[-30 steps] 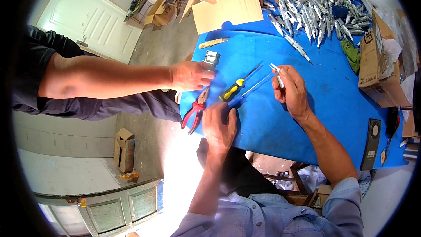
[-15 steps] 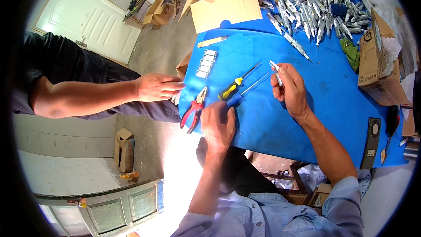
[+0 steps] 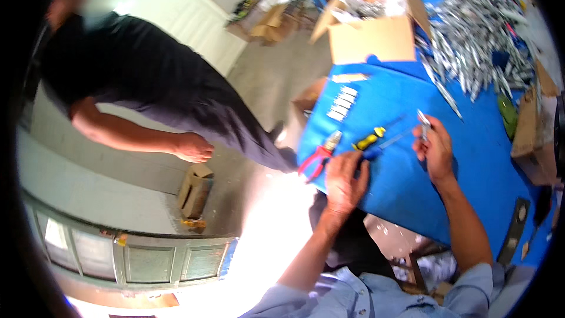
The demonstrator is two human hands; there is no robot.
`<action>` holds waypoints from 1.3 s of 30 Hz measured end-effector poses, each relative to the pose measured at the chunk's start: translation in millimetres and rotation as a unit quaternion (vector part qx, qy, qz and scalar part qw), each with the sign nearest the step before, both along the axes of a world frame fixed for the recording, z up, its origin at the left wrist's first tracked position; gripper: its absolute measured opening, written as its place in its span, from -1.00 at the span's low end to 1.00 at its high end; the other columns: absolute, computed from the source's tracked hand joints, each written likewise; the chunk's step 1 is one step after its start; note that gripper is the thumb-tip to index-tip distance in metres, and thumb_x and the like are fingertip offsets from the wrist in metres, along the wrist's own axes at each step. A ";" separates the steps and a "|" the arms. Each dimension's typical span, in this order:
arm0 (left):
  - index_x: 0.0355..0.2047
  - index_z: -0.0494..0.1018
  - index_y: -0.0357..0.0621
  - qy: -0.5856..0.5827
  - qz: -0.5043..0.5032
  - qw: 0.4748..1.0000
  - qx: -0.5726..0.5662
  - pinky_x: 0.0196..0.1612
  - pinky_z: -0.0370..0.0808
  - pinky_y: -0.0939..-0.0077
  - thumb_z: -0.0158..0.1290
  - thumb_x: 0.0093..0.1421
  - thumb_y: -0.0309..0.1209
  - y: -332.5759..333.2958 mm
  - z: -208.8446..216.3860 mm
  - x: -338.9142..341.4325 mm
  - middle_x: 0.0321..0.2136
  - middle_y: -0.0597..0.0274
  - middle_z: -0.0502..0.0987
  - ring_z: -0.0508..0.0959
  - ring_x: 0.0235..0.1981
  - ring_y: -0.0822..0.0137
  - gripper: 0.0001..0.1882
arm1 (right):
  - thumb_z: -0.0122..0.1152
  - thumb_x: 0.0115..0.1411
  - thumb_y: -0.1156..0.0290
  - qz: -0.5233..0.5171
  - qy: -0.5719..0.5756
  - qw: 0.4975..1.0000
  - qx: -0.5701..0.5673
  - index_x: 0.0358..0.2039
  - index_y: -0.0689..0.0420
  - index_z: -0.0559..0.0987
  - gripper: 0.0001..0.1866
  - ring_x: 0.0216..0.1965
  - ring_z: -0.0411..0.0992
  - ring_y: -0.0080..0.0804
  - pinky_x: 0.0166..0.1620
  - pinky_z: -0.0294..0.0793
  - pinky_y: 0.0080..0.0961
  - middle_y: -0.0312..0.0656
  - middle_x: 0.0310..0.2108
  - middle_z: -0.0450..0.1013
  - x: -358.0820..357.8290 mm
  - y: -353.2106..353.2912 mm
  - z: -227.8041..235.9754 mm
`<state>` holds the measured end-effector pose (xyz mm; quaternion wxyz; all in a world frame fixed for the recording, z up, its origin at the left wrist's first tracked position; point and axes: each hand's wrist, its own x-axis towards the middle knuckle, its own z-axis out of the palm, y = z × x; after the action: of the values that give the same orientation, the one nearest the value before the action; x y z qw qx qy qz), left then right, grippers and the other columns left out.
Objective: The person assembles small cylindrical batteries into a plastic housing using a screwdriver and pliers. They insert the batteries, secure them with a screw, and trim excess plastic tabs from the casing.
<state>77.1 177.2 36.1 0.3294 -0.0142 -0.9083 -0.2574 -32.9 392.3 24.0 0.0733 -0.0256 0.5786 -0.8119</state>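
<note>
My right hand (image 3: 436,150) is raised over the blue-covered table, its fingers pinching a small silvery metal piece (image 3: 423,119). Low over the near edge of the table rests my left hand (image 3: 346,181), its fingers stretched out and thumb apart. Just left of it lie red-handled pliers (image 3: 318,158), jaws pointing away. Beyond its fingertips is a screwdriver with a blue handle (image 3: 372,152), partly hidden by the hand; whether they touch I cannot tell. A yellow-and-black screwdriver (image 3: 369,138) lies beside that one. Several short white-silver pieces (image 3: 342,103) sit in a row farther off.
An open cardboard box (image 3: 372,41) stands at the far edge, near a big heap of silvery metal parts (image 3: 479,38). Another carton (image 3: 534,132) and a dark flat bar (image 3: 514,231) are on the right. Another person (image 3: 147,76) is at the left.
The whole view has swung left, and the picture is blurred. The other person's hand has drawn back from the table edge. My right hand still grips the small metal piece.
</note>
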 end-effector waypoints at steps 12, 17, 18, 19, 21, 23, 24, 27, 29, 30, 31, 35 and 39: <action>-0.08 0.58 -0.22 -0.031 -0.001 0.999 -0.018 -0.06 0.48 0.23 0.29 0.17 -0.42 5.8 6.8 3.8 -0.21 0.04 0.56 0.55 -0.17 0.05 -0.69 | -0.09 0.43 0.33 -0.008 0.052 0.998 0.017 -0.02 0.21 0.50 -0.72 -0.51 0.41 -0.61 -0.57 0.33 -0.72 -0.24 -0.33 0.47 3.5 4.5 9.1; -0.10 0.54 -0.22 -0.035 0.001 0.998 -0.052 -0.08 0.44 0.18 0.24 0.19 -0.41 -0.1 8.0 7.7 -0.23 0.04 0.53 0.51 -0.17 0.02 -0.71 | -0.05 0.44 0.32 -0.016 0.035 0.999 -0.011 -0.03 0.18 0.49 -0.75 -0.48 0.42 -0.60 -0.55 0.34 -0.69 -0.26 -0.31 0.45 1.5 1.0 8.1; -0.10 0.53 -0.23 -0.026 0.001 0.998 -0.056 -0.08 0.43 0.18 0.23 0.19 -0.42 2.9 2.8 3.4 -0.23 0.03 0.53 0.51 -0.17 0.01 -0.71 | -0.05 0.44 0.31 -0.026 0.031 0.999 -0.018 -0.03 0.17 0.49 -0.75 -0.48 0.42 -0.60 -0.54 0.34 -0.69 -0.26 -0.30 0.45 -3.0 6.7 5.0; -0.11 0.52 -0.23 -0.028 0.004 0.999 -0.039 -0.06 0.43 0.14 0.22 0.18 -0.44 6.1 4.9 7.1 -0.23 0.01 0.53 0.51 -0.16 -0.02 -0.72 | -0.04 0.44 0.31 -0.029 0.023 0.999 -0.025 -0.02 0.16 0.49 -0.76 -0.47 0.43 -0.59 -0.54 0.34 -0.68 -0.26 -0.30 0.45 -3.3 10.5 1.1; -0.10 0.49 -0.24 -0.033 -0.005 0.997 0.071 -0.15 0.49 0.18 0.20 0.23 -0.46 14.8 14.4 17.6 -0.27 -0.04 0.53 0.55 -0.25 -0.04 -0.75 | -0.02 0.44 0.30 -0.043 0.023 0.998 -0.030 -0.01 0.14 0.49 -0.75 -0.47 0.43 -0.59 -0.53 0.34 -0.67 -0.26 -0.28 0.45 -3.2 16.3 -1.3; -0.08 0.48 -0.26 -0.121 0.019 0.966 0.228 -0.26 0.52 0.29 0.18 0.29 -0.42 21.8 26.6 35.0 -0.32 -0.03 0.54 0.59 -0.35 0.10 -0.75 | -0.01 0.43 0.29 -0.046 0.016 0.998 -0.036 0.01 0.13 0.48 -0.74 -0.47 0.44 -0.58 -0.53 0.35 -0.67 -0.25 -0.27 0.46 -2.3 13.3 0.4; -0.06 0.47 -0.27 -0.187 0.039 0.933 0.306 -0.31 0.52 0.37 0.17 0.33 -0.38 24.0 35.3 45.8 -0.35 -0.01 0.55 0.60 -0.40 0.20 -0.74 | -0.01 0.43 0.29 -0.044 0.008 0.998 -0.034 0.02 0.13 0.48 -0.74 -0.47 0.44 -0.57 -0.53 0.35 -0.66 -0.25 -0.27 0.46 -0.2 10.1 1.7; 0.04 0.43 -0.30 -0.171 -0.060 0.867 0.464 -0.23 0.55 0.51 0.06 0.43 -0.32 29.7 32.8 47.7 -0.25 0.13 0.60 0.59 -0.36 0.42 -0.69 | 0.00 0.43 0.28 -0.035 -0.002 0.999 -0.013 0.04 0.13 0.48 -0.72 -0.47 0.47 -0.55 -0.53 0.39 -0.65 -0.22 -0.27 0.49 -0.2 8.7 3.9; 0.07 0.44 -0.26 -0.215 -0.083 0.812 0.536 -0.17 0.56 0.50 0.04 0.44 -0.31 30.6 35.7 40.5 -0.22 0.13 0.61 0.60 -0.33 0.40 -0.68 | 0.00 0.43 0.28 -0.031 -0.012 0.999 -0.002 0.05 0.14 0.48 -0.71 -0.47 0.49 -0.53 -0.53 0.42 -0.64 -0.20 -0.28 0.50 1.5 9.4 5.0; 0.11 0.44 -0.26 -0.219 -0.086 0.802 0.548 -0.17 0.55 0.50 0.05 0.43 -0.32 32.7 37.1 38.8 -0.21 0.14 0.61 0.60 -0.32 0.40 -0.65 | 0.00 0.43 0.29 -0.026 -0.018 1.000 0.002 0.06 0.15 0.48 -0.71 -0.47 0.50 -0.52 -0.52 0.43 -0.63 -0.19 -0.28 0.51 0.6 8.5 6.2; 0.13 0.44 -0.26 -0.215 -0.083 0.795 0.561 -0.17 0.55 0.50 0.06 0.42 -0.33 33.5 36.5 38.5 -0.21 0.15 0.62 0.59 -0.32 0.41 -0.64 | 0.00 0.44 0.29 -0.009 -0.015 1.000 -0.001 0.06 0.15 0.48 -0.70 -0.47 0.51 -0.52 -0.52 0.44 -0.63 -0.18 -0.28 0.52 0.5 8.2 8.9; 0.13 0.47 -0.25 -0.223 -0.096 0.787 0.567 -0.20 0.54 0.53 0.08 0.39 -0.34 34.6 27.8 39.2 -0.21 0.15 0.62 0.56 -0.35 0.44 -0.63 | -0.04 0.46 0.28 0.033 -0.003 0.999 -0.006 0.03 0.19 0.51 -0.69 -0.46 0.52 -0.51 -0.50 0.45 -0.63 -0.18 -0.29 0.54 1.7 10.8 7.9; 0.04 0.45 -0.26 -0.245 -0.083 0.782 0.567 -0.41 0.40 0.60 0.03 0.36 -0.40 40.6 28.5 30.8 -0.25 0.16 0.61 0.46 -0.48 0.51 -0.71 | -0.07 0.46 0.26 0.063 -0.003 0.998 -0.006 0.01 0.20 0.52 -0.68 -0.45 0.52 -0.51 -0.49 0.44 -0.63 -0.18 -0.30 0.54 -0.9 11.8 12.2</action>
<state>107.9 217.8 64.6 0.0213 0.1634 -0.6435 -0.7475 -33.8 404.0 36.2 0.1255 -0.0600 0.5709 -0.8091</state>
